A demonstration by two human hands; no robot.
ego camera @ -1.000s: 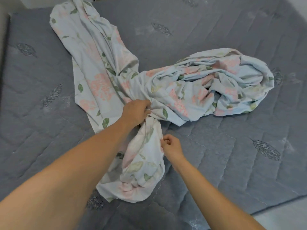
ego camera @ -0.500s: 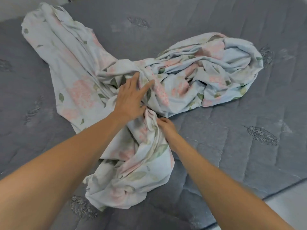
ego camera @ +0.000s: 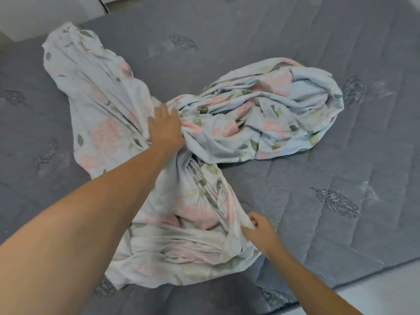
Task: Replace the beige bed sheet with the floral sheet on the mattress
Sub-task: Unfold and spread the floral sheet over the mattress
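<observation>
The floral sheet (ego camera: 261, 110), pale with pink flowers and green leaves, lies crumpled in three lobes on the bare grey quilted mattress (ego camera: 341, 178). My left hand (ego camera: 164, 128) grips a bunch of the sheet at the centre where the lobes meet, fingers dug into the folds. My right hand (ego camera: 259, 230) pinches the sheet's edge at the right side of the near lobe, close to the mattress's front edge. No beige sheet is in view.
The mattress's front edge (ego camera: 341, 285) runs along the lower right, with pale floor (ego camera: 386, 298) beyond it. A light wall or furniture panel (ego camera: 45, 12) stands past the far left corner of the mattress.
My right hand has moved down and toward me along the near lobe and now pinches its edge. My left hand went from fingers spread on the sheet to gripping the central bunch.
</observation>
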